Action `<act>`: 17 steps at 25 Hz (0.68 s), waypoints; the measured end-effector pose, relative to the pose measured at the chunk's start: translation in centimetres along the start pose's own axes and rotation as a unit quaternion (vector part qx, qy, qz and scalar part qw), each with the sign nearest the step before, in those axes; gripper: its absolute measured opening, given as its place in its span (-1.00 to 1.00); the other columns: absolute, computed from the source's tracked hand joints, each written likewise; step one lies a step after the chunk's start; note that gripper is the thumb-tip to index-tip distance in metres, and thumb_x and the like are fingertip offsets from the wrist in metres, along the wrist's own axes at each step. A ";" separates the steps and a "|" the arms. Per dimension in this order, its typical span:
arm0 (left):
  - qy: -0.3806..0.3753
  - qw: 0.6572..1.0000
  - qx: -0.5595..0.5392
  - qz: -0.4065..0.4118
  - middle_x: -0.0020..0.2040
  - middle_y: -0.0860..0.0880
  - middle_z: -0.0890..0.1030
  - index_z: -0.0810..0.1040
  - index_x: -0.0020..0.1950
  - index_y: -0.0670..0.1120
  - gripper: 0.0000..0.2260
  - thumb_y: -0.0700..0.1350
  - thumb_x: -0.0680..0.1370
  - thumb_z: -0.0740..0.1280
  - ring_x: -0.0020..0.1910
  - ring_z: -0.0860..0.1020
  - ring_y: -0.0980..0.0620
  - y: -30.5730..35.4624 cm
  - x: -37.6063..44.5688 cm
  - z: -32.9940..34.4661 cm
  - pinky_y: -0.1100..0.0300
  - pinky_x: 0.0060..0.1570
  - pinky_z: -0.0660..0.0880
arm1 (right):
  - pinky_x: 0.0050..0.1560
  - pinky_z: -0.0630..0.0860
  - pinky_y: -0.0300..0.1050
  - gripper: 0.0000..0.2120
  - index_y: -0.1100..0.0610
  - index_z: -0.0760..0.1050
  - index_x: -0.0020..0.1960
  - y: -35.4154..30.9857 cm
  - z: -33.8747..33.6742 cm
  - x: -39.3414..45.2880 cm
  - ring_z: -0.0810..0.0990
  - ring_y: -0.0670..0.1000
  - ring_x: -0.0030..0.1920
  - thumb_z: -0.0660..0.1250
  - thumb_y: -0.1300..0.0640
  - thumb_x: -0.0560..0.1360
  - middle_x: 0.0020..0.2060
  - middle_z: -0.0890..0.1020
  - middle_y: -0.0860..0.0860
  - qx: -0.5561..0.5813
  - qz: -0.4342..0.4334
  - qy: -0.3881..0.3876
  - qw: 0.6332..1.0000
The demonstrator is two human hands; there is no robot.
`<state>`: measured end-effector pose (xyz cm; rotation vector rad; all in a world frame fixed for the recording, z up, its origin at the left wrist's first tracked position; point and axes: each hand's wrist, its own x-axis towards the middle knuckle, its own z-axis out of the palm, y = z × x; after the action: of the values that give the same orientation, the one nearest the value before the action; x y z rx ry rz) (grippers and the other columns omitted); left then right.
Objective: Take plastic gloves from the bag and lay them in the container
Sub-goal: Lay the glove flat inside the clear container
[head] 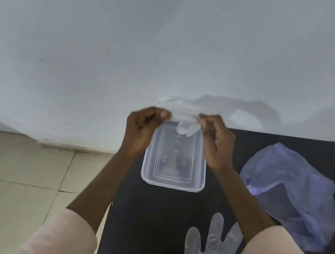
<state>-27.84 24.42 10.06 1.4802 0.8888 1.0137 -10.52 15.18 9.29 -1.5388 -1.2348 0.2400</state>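
A thin clear plastic glove [184, 116] is stretched between my left hand [143, 129] and my right hand [216, 141], both pinched shut on its edges. The glove's fingers hang down over the far end of the clear rectangular container [199, 179], which sits on the black table below my hands. A second clear glove [211, 243] lies flat on the table at the near edge, fingers pointing away from me. The pale bluish plastic bag [291, 193] lies crumpled to the right of the container.
The black table [148, 213] ends just left of the container; beyond that edge is a beige tiled floor [24, 177]. A white wall [167, 49] rises directly behind the table.
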 end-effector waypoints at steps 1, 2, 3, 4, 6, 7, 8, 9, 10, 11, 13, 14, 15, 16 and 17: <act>-0.001 0.999 0.021 -0.026 -0.14 0.08 0.73 0.70 -0.06 -0.09 -0.91 -0.14 0.54 0.39 -0.05 0.67 0.07 -1.4 -1.0 -0.1 0.16 0.05 0.54 | -0.05 0.45 -0.31 -0.82 0.25 0.57 0.01 1.4 0.3 -1.3 0.58 -0.22 -0.08 0.21 0.20 0.60 -0.07 0.67 0.02 -0.017 0.001 -0.023 1.000; -0.002 0.998 0.043 -0.049 -0.15 0.14 0.73 0.70 -0.06 -0.06 -0.90 -0.12 0.54 0.39 -0.05 0.67 0.13 -2.6 -1.8 -0.1 0.25 0.03 0.52 | -0.03 0.46 -0.29 -0.79 0.26 0.58 0.01 2.5 0.5 -2.3 0.58 -0.18 -0.06 0.21 0.18 0.59 -0.06 0.69 0.07 -0.031 -0.001 -0.041 0.999; -0.006 0.996 0.060 -0.067 -0.16 0.19 0.72 0.70 -0.05 -0.04 -0.90 -0.09 0.53 0.38 -0.06 0.66 0.19 -3.4 -2.4 0.0 0.32 0.00 0.50 | 0.00 0.46 -0.31 -0.78 0.26 0.59 0.01 3.4 0.7 -3.1 0.56 -0.18 -0.05 0.20 0.17 0.58 -0.07 0.69 0.10 -0.038 0.000 -0.050 0.998; -0.009 0.994 0.070 -0.078 -0.17 0.20 0.72 0.70 -0.05 -0.02 -0.89 -0.06 0.53 0.38 -0.08 0.66 0.21 -4.0 -2.9 0.1 0.36 -0.03 0.50 | 0.04 0.46 -0.32 -0.77 0.26 0.59 0.01 3.9 0.8 -3.7 0.55 -0.18 -0.02 0.21 0.16 0.57 -0.05 0.68 0.09 -0.041 0.010 -0.052 0.998; -0.006 0.994 0.074 -0.085 -0.15 0.13 0.72 0.70 -0.04 -0.04 -0.87 -0.05 0.52 0.38 -0.08 0.66 0.19 -4.5 -3.1 0.3 0.29 -0.02 0.53 | 0.08 0.50 -0.22 -0.78 0.23 0.59 0.03 4.0 0.9 -4.0 0.58 -0.09 0.03 0.22 0.14 0.58 -0.01 0.65 0.01 -0.031 0.045 -0.044 0.998; -0.002 0.994 0.069 -0.087 -0.13 0.08 0.72 0.71 -0.03 -0.06 -0.86 -0.06 0.53 0.38 -0.07 0.67 0.14 -4.4 -2.7 0.4 0.20 0.01 0.57 | 0.06 0.52 -0.18 -0.79 0.22 0.58 0.04 3.7 0.9 -3.7 0.60 -0.03 0.02 0.23 0.14 0.58 -0.01 0.64 -0.02 -0.023 0.055 -0.037 0.998; 0.004 0.994 0.061 -0.087 -0.11 0.02 0.72 0.71 -0.03 -0.08 -0.86 -0.07 0.55 0.38 -0.05 0.68 0.07 -4.0 -2.1 0.6 0.10 0.03 0.60 | 0.02 0.52 -0.18 -0.80 0.23 0.58 0.04 3.3 0.9 -3.0 0.62 0.01 -0.02 0.24 0.14 0.58 -0.04 0.63 -0.03 -0.020 0.060 -0.026 0.998; 0.010 0.995 0.046 -0.088 -0.09 -0.04 0.72 0.70 -0.03 -0.09 -0.86 -0.08 0.55 0.38 -0.03 0.68 -0.01 -3.3 -1.5 0.9 0.03 0.02 0.62 | -0.01 0.50 -0.24 -0.82 0.24 0.58 0.02 2.5 0.7 -2.0 0.61 0.01 -0.07 0.25 0.16 0.57 -0.08 0.63 -0.02 -0.024 0.063 -0.013 0.998; 0.017 0.995 0.025 -0.091 -0.07 -0.10 0.72 0.70 -0.03 -0.12 -0.87 -0.10 0.56 0.37 0.00 0.68 -0.06 -2.2 -0.7 1.2 0.01 -0.01 0.64 | -0.04 0.44 -0.35 -0.84 0.23 0.58 -0.01 1.6 0.5 -0.8 0.59 -0.02 -0.12 0.26 0.18 0.56 -0.12 0.62 -0.01 -0.040 0.067 0.001 0.997; 0.023 0.995 0.006 -0.092 -0.06 -0.15 0.71 0.69 -0.03 -0.15 -0.86 -0.12 0.56 0.37 0.01 0.67 -0.10 -1.0 0.1 1.4 0.03 -0.07 0.65 | -0.09 0.37 -0.45 -0.87 0.21 0.58 -0.06 0.6 0.2 0.6 0.57 -0.03 -0.15 0.27 0.21 0.55 -0.15 0.61 0.00 -0.066 0.072 0.010 0.995; 0.031 0.996 -0.002 -0.081 -0.06 -0.19 0.71 0.69 -0.03 -0.19 -0.84 -0.12 0.56 0.37 0.00 0.68 -0.11 1.4 1.7 1.7 0.09 -0.20 0.64 | -0.16 0.30 -0.46 -0.88 0.13 0.58 -0.12 -1.2 -0.7 3.1 0.53 -0.03 -0.16 0.28 0.20 0.53 -0.15 0.59 -0.02 -0.127 0.093 -0.012 0.987; 0.032 0.997 0.002 -0.075 -0.07 -0.19 0.71 0.68 -0.03 -0.21 -0.83 -0.12 0.56 0.37 -0.01 0.69 -0.10 2.4 2.5 1.8 0.11 -0.23 0.63 | -0.17 0.31 -0.40 -0.87 0.08 0.59 -0.13 -2.0 -1.1 4.1 0.52 -0.03 -0.16 0.28 0.18 0.53 -0.12 0.59 -0.03 -0.153 0.106 -0.030 0.982; 0.032 0.997 0.005 -0.071 -0.09 -0.18 0.71 0.68 -0.03 -0.22 -0.82 -0.13 0.56 0.36 -0.04 0.69 -0.09 3.2 3.0 1.8 0.12 -0.26 0.63 | -0.18 0.32 -0.36 -0.86 0.06 0.61 -0.13 -2.7 -1.6 4.8 0.51 -0.04 -0.17 0.28 0.16 0.52 -0.11 0.59 -0.05 -0.164 0.120 -0.042 0.978; 0.029 0.997 0.009 -0.069 -0.10 -0.16 0.71 0.68 -0.04 -0.23 -0.82 -0.13 0.56 0.35 -0.06 0.70 -0.08 3.9 3.4 1.8 0.13 -0.26 0.62 | -0.20 0.33 -0.37 -0.86 0.04 0.62 -0.14 -3.3 -2.1 5.4 0.52 -0.09 -0.20 0.29 0.16 0.52 -0.12 0.60 -0.07 -0.150 0.142 -0.045 0.977; 0.026 0.997 0.011 -0.070 -0.12 -0.15 0.70 0.67 -0.06 -0.23 -0.81 -0.13 0.56 0.34 -0.08 0.70 -0.08 4.5 3.7 1.8 0.14 -0.25 0.62 | -0.22 0.34 -0.40 -0.85 0.04 0.63 -0.16 -3.9 -2.6 5.9 0.53 -0.16 -0.23 0.30 0.17 0.51 -0.15 0.62 -0.10 -0.110 0.173 -0.043 0.978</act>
<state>-24.86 26.59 14.90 1.3947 1.0298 0.9449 -8.38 17.72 16.04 -1.9548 -1.0804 0.4107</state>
